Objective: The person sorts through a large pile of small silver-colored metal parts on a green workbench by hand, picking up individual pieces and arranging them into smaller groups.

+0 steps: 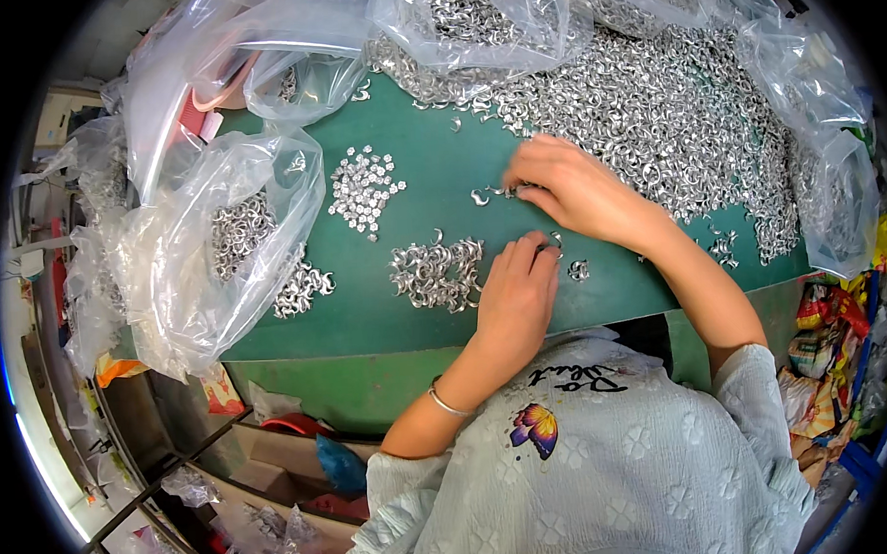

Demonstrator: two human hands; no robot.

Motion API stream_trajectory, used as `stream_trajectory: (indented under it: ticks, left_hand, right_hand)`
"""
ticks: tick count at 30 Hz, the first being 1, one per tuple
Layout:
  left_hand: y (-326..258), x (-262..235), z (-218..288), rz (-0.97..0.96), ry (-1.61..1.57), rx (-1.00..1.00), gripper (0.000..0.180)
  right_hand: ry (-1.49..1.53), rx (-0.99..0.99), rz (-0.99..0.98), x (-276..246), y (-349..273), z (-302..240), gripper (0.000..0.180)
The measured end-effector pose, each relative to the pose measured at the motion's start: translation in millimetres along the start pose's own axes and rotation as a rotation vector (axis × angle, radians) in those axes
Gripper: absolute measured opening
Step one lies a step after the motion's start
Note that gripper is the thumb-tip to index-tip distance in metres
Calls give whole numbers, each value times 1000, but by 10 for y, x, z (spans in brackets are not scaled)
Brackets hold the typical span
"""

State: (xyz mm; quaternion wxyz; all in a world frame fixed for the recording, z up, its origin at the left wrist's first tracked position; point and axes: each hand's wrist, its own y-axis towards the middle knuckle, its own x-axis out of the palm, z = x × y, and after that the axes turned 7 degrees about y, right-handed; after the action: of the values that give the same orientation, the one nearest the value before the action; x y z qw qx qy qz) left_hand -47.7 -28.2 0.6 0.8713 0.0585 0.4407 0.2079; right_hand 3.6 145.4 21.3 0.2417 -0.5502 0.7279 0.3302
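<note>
Your two hands are apart from each other over the smooth green tabletop (420, 165). Your right hand (572, 185) is bent at the knuckles, its fingertips a little blurred, beside a few loose, shiny curved pieces (480, 198) at the edge of the big heap (643, 104); whether it pinches one, I cannot tell. Your left hand (514, 292) lies low with fingers curled next to a small hook-like piece (556, 239), and its grip is equally unclear. Just right of that hand sits a little clump (579, 270) of metal bits.

Left of your left hand you have a roughly rectangular patch (439, 275) of crescent-like silvery metal, and beyond it a looser spread of flat, flower-shaped pieces (364, 187) (paler and more matte than the crescents). Crinkled clear plastic (166, 306) bulges at the left, with more glinting metal inside.
</note>
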Motion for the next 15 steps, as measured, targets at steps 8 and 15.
stream_trajectory:
  ticks: [8,15]
  left_hand:
    - [33,-284,-99,136,95,-117,22]
    - [140,-243,-192,87,159,-113,30]
  right_hand:
    - [-151,-92,3,48,3,2,11]
    - [15,21,-202,-190,-480,-135,9]
